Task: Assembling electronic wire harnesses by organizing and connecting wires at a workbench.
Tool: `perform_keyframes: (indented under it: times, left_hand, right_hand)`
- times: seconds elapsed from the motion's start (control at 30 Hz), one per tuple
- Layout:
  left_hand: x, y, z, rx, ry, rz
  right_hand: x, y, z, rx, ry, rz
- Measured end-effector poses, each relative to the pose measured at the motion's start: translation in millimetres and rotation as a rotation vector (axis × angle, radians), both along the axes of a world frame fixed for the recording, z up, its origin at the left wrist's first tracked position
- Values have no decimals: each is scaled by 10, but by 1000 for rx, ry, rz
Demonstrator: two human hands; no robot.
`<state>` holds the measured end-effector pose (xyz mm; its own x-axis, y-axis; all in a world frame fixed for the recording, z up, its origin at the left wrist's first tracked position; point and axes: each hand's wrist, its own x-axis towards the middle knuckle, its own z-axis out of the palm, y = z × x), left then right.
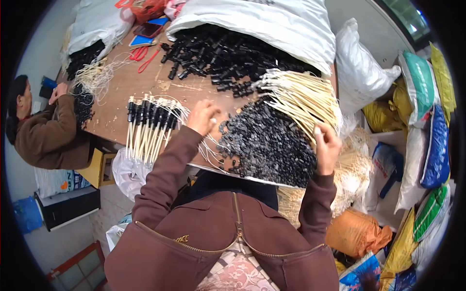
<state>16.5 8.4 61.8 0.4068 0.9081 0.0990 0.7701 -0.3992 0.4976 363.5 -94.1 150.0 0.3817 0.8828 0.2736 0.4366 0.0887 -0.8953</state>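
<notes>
The heap of small black plastic parts [269, 145] lies on the wooden worktop [121, 92], at its near edge directly in front of the person, and everything else is placed from it. The left hand [204, 118] rests at the heap's left margin, fingers curled together over a few thin cream wires [209, 150] that trail toward the near edge (whether they actually pinch one I cannot tell). The right hand [326, 145] sits at the heap's right side, fingers closed around the lower end of the bundle of cream wires [303, 97] that fans up and away behind the heap. Left of the heap, beyond the left hand, a row of finished wires with black plugs [148, 121] lies side by side, plugs pointing away from the person. Behind the heap a larger pile of black connectors [218, 53] spills from under a white sack [262, 19]. Far left of the heap, a second person in a brown top [48, 136] sits at the worktop's end with a hand near another small dark pile [83, 106]. Right of the heap, off the worktop, stand stuffed sacks of several colours [422, 121].
</notes>
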Motion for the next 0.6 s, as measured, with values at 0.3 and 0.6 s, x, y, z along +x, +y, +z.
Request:
perform_keyframes:
  times: [0.3, 0.6]
  left_hand:
    - [760, 754, 16, 299, -7, -108]
    - [879, 622, 37, 381, 71, -4]
  right_hand:
    - [191, 320, -801, -399, -955, -102]
    - [-97, 317, -342, -234, -544, 176]
